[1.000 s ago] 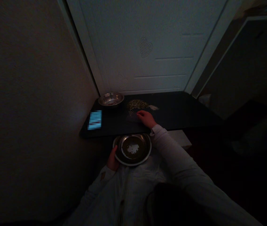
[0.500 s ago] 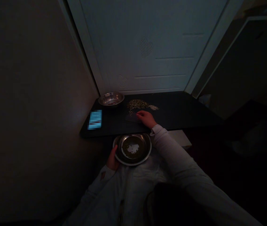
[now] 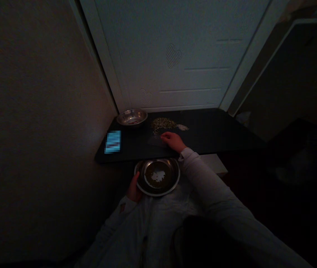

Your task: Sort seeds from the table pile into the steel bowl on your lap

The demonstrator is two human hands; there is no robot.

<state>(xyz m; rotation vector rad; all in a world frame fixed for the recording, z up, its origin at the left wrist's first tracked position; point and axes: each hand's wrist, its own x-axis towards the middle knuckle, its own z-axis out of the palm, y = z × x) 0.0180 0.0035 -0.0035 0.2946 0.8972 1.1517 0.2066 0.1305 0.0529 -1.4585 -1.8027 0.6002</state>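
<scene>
My left hand (image 3: pixel 134 189) is closed round the left rim of a shiny metal bowl (image 3: pixel 175 182), which sits over my lap below the table's front edge. Small greenish grains (image 3: pixel 158 182), too dim to name exactly, form a ring round its bright bottom. Over the table, the fingers of my right hand (image 3: pixel 173 140) are pressed together; what they pinch, if anything, is too small to make out. A faint paler patch (image 3: pixel 155 140) lies beside these fingertips. Just beyond is a mixed pile of green and pale grains (image 3: pixel 163 123), with a small whitish heap (image 3: pixel 182 127) to its right.
A second metal bowl (image 3: pixel 132 118) stands at the back left of the dark table (image 3: pixel 217 130). In front of it lies a blurred-out blue rectangle (image 3: pixel 113 142). A white door (image 3: pixel 200 52) rises behind, a wall (image 3: pixel 49 111) on the left. Under the table shows a white box (image 3: pixel 214 164).
My right hand has shifted very slightly to the left over the table. The left hand and its bowl stay nearly in place.
</scene>
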